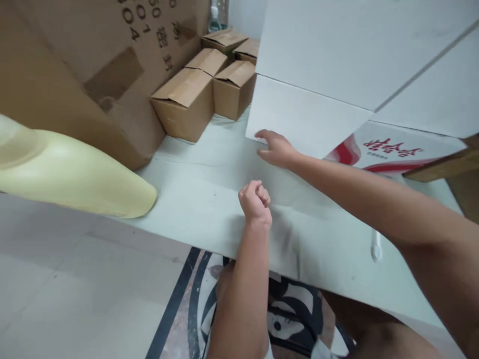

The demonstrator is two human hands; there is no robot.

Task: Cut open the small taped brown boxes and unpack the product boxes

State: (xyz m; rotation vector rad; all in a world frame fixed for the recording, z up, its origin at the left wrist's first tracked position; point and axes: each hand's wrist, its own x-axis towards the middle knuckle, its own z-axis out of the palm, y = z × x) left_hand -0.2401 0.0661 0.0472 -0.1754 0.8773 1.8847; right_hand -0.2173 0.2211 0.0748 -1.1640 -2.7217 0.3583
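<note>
My right hand (277, 148) reaches across from the right with its fingers spread. Its fingertips are at the lower left edge of a white box (307, 114), touching or very close to it, and no grip on the box shows. Nearer to me, my left hand (255, 200) is closed in a fist above the pale cloth (202, 184) that covers the table. Nothing sticks out of the fist, and its palm side is hidden.
Small brown cartons (189, 102) stand behind, beside a large cardboard box (123, 85). A pale yellow rounded object (75, 174) juts in from the left. At right are a red-and-white printed box (396, 149) and a small white object (376, 247). A bottle (214, 20) stands far back.
</note>
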